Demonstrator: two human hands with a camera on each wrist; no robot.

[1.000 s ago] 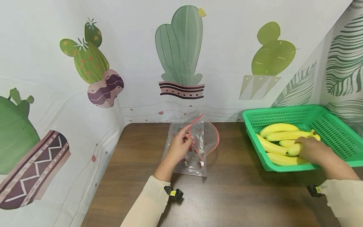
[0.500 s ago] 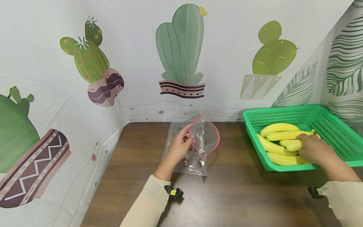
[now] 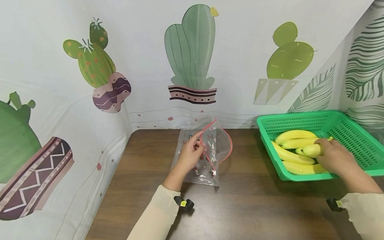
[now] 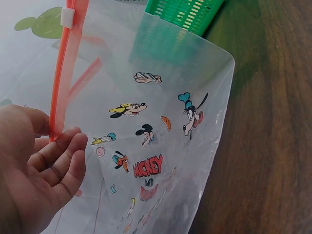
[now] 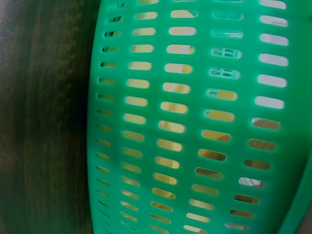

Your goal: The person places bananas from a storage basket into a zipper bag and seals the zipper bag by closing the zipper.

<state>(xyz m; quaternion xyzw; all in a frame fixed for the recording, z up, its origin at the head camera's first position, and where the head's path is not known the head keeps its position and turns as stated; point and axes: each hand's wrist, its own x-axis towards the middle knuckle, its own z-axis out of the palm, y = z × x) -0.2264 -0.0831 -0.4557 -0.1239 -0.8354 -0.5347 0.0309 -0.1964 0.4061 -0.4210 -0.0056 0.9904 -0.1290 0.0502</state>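
A clear zip bag [image 3: 207, 170] with cartoon prints and a red zip edge lies on the table, its mouth spread apart. My left hand [image 3: 191, 151] pinches the red edge between thumb and fingers; the left wrist view shows this grip on the zip strip [image 4: 59, 92] below its white slider [image 4: 67, 17]. Inside the green basket [image 3: 270, 166], my right hand [image 3: 337, 156] grips a banana [image 3: 310, 151] lying above several other bananas [image 3: 295, 136]. The fingertips are hidden. Only the basket's slotted side [image 5: 195, 117] fills the right wrist view, with yellow behind the slots.
The brown wooden table [image 3: 240, 206] runs up to a white wall cloth [image 3: 240, 60] printed with cacti. The basket stands at the right, against the back cloth, a stretch of bare wood between it and the bag.
In the basket, the banana in my right hand has shifted, its tip swinging upward and back. The left hand and the bag have stayed in place.
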